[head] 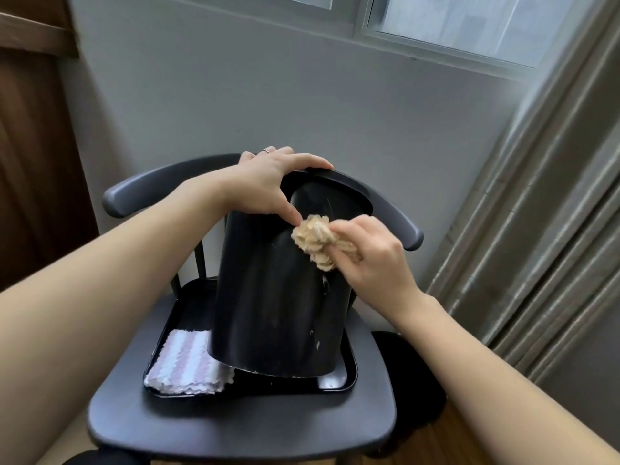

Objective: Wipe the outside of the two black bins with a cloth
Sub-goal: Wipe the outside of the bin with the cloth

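A: Start at the left edge. What is there?

B: A brown wooden panel [30, 135] against the grey wall. Lower down, a dark chair [241, 427] faces the wall, its curved backrest [134, 193] sweeping across behind everything else.

A: And on the seat?

B: A black tray [335, 384]. In its near left corner lies a folded striped cloth [188, 364], white and pale lilac bands, partly tucked under the bin's base.

A: So the bin is on the tray?

B: Yes. The black bin [268, 307] stands in the tray, tilted, its open mouth leaning away toward the wall and its near bottom edge lifted a little off the tray floor. Pale scuffs show on its side.

A: The hands?

B: The left hand [268, 176] grasps the bin's upper rim, fingers over the far edge, thumb pointing down against the outer wall. A ring sits on one finger. Further right, the right hand [369, 256] is clenched around a bunched beige cloth [315, 241], pressing it on the bin's outer wall just below the rim, close to the left thumb.

A: Any brand, label or writing?

B: None I can read, on the bin, tray or cloths.

A: Beyond that?

B: A second dark rounded shape [412, 391] on the wooden floor beside the chair, too shadowed to identify. Above, a window frame [436, 45]; at the far right, grey curtains [543, 229] hang in folds.
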A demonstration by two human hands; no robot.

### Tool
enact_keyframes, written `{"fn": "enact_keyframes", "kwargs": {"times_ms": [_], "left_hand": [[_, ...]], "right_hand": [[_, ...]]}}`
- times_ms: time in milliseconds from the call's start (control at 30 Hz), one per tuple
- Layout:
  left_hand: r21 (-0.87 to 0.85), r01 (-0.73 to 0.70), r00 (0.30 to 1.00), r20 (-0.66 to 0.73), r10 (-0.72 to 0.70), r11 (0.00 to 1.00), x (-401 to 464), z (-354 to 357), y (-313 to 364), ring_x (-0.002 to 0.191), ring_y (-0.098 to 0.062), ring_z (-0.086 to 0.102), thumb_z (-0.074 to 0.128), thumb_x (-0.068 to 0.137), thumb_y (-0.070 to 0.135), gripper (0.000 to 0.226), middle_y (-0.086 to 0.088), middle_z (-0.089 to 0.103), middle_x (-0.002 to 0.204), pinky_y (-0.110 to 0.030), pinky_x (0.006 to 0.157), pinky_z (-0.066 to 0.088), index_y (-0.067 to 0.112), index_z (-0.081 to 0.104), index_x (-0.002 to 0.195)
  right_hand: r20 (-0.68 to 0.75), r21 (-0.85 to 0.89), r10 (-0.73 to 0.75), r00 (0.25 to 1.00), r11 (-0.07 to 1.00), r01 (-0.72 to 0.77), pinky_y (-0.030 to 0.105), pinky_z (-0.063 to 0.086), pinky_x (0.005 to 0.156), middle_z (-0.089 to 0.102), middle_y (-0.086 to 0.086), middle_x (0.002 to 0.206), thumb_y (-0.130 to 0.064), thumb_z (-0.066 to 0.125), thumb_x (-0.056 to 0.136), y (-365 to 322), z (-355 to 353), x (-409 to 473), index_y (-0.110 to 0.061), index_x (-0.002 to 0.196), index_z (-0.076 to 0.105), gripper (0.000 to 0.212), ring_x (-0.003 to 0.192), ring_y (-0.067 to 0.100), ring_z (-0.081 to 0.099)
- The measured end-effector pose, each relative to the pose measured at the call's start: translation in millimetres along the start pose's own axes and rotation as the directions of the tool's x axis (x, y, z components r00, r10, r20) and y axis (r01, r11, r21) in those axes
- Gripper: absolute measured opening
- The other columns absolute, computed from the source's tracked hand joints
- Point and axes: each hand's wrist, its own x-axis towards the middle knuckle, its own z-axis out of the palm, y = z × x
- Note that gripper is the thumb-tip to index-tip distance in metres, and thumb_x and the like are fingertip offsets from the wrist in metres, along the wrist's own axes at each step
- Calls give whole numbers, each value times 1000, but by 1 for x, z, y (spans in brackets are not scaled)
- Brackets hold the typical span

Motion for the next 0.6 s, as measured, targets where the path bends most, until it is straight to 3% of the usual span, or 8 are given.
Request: {"fn": "enact_keyframes", "kwargs": {"times_ms": [167,333,600], "left_hand": [[15,-12,1000,10,12,1000,-1,0,4,126,-12,33,87,74,26,90,9,50,121,-30,107,18,62,39,140],[8,-19,1000,22,19,1000,-1,0,4,125,-9,32,88,73,25,91,17,47,113,-28,105,16,63,39,139],[13,-17,1000,15,17,1000,-1,0,6,121,-9,31,88,73,26,90,10,50,122,-27,104,15,62,40,140]], "right_hand": [[-50,13,174,984,985,-173,32,46,85,68,9,96,-15,75,86,3,-4,39,-9,111,72,26,92,30,63],[-24,35,170,985,985,-169,31,46,85,68,7,95,-16,74,87,0,-5,38,-11,112,72,26,92,26,63],[-38,2,183,982,983,-183,23,43,84,69,5,96,-13,76,85,7,-9,29,-9,107,72,23,90,24,64]]}}
